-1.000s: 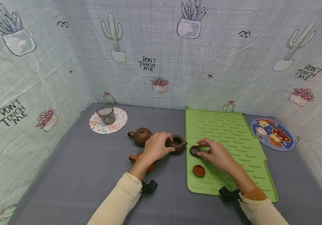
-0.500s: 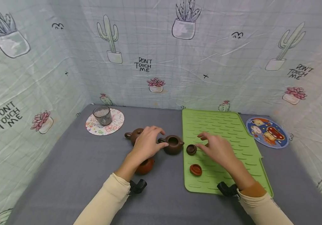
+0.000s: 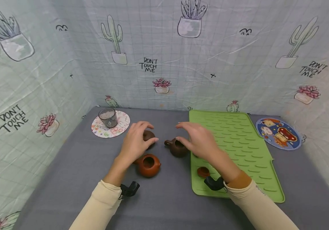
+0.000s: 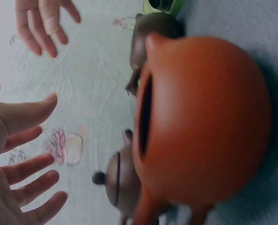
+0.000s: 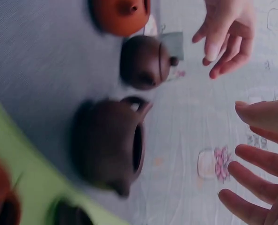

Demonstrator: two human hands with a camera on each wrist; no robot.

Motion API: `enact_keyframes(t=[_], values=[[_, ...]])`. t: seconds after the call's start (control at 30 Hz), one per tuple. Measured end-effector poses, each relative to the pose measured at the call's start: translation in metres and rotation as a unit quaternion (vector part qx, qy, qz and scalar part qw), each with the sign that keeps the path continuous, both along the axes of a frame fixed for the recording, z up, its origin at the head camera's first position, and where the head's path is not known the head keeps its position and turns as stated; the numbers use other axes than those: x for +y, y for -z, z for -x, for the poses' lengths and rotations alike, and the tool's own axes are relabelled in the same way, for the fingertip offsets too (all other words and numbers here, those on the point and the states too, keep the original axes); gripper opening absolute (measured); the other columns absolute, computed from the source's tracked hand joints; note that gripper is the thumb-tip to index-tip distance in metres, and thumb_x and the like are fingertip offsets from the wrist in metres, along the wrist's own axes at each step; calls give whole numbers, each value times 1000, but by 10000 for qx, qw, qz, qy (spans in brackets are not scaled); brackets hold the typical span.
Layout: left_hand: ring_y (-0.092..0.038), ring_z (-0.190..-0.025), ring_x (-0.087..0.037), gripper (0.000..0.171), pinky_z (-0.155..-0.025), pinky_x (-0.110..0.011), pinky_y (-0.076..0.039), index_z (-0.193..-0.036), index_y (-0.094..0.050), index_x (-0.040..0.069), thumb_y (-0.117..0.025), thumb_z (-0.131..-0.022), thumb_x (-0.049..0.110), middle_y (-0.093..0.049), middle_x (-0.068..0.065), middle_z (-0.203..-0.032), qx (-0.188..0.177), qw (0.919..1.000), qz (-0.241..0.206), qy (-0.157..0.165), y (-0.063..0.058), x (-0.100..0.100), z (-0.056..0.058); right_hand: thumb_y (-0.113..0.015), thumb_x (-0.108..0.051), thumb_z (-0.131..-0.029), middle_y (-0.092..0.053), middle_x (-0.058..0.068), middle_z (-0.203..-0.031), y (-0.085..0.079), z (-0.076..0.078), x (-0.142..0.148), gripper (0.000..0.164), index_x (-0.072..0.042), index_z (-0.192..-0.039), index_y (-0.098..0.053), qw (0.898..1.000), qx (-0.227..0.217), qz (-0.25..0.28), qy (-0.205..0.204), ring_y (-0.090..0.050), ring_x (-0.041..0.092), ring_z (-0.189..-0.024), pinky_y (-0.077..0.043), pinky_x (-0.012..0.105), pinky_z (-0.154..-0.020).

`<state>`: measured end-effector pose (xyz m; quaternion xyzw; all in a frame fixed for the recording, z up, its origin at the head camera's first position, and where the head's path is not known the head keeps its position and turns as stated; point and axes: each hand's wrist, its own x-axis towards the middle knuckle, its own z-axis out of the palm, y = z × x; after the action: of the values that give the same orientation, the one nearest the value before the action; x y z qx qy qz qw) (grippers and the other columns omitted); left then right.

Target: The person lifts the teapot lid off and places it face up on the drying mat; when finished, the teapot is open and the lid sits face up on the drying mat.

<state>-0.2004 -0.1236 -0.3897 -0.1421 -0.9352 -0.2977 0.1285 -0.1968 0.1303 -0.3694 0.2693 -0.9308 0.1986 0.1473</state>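
Observation:
My left hand (image 3: 135, 142) is held with fingers spread beside the lidded dark brown teapot (image 3: 149, 136), partly covering it in the head view. My right hand (image 3: 197, 139), its fingers also apart, overlaps the uncovered dark brown teapot (image 3: 174, 150). Both hands are raised and hold nothing. In front of the lidded pot sits an orange-brown teapot (image 3: 150, 171) with its mouth bare; it looms large in the left wrist view. A matching orange lid (image 3: 203, 172) lies on the green mat, and a dark lid (image 5: 71, 213) shows beside it, blurred, in the right wrist view.
The green ridged mat (image 3: 233, 137) covers the right part of the grey table (image 3: 164, 204). A glass (image 3: 108, 118) stands on a round floral coaster (image 3: 121, 119) at the back left. Far right is a blue patterned round mat (image 3: 279, 134). Printed cloth (image 3: 164, 48) walls the back.
My left hand has drawn left from the uncovered brown teapot toward the lidded one. The right hand has let go of the dark lid and moved left and up, over the uncovered brown pot.

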Motion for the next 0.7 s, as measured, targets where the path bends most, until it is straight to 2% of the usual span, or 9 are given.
enact_keyframes(t=[0.1, 0.27, 0.33, 0.5, 0.7], values=[[-57, -125, -32, 43, -103, -51, -50, -120, -68, 16, -85, -84, 32, -63, -9, -136, 25, 9998, -35, -176, 3, -10, 0, -76, -32, -93, -67, 3, -139, -3, 6, -15, 41, -18, -131, -66, 9995, -12, -49, -299, -64, 26, -128, -57, 46, -97], [-61, -120, -35, 48, -97, -52, -51, -122, -66, 11, -86, -83, 31, -64, -12, -129, -17, 9992, -57, -387, 13, -23, -1, -78, -29, -92, -63, 3, -144, -2, 13, -36, 42, -19, -131, -67, 9974, -174, -216, -659, -61, 27, -132, -56, 46, -100], [-62, -117, -35, 50, -94, -53, -52, -123, -65, 11, -86, -83, 31, -64, -12, -129, -76, 9989, -27, -467, 18, -27, 0, -79, -27, -91, -61, 3, -146, 0, 16, -44, 42, -19, -131, -67, 9962, -292, -274, -772, -59, 27, -133, -55, 46, -101], [-61, -120, -37, 51, -96, -55, -51, -122, -65, 10, -88, -81, 32, -64, -15, -130, -107, 9980, 108, -606, 30, -37, 6, -78, -27, -92, -57, 3, -150, 9, 26, -59, 44, -20, -134, -65, 9915, -540, -424, -1104, -56, 27, -137, -53, 46, -105], [-61, -116, -37, 53, -96, -55, -50, -122, -65, 9, -89, -80, 32, -64, -16, -129, -272, 9974, 182, -646, 37, -46, 13, -77, -24, -92, -56, 6, -151, 21, 35, -73, 44, -20, -135, -65, 9875, -674, -448, -1356, -56, 28, -137, -53, 46, -106]])
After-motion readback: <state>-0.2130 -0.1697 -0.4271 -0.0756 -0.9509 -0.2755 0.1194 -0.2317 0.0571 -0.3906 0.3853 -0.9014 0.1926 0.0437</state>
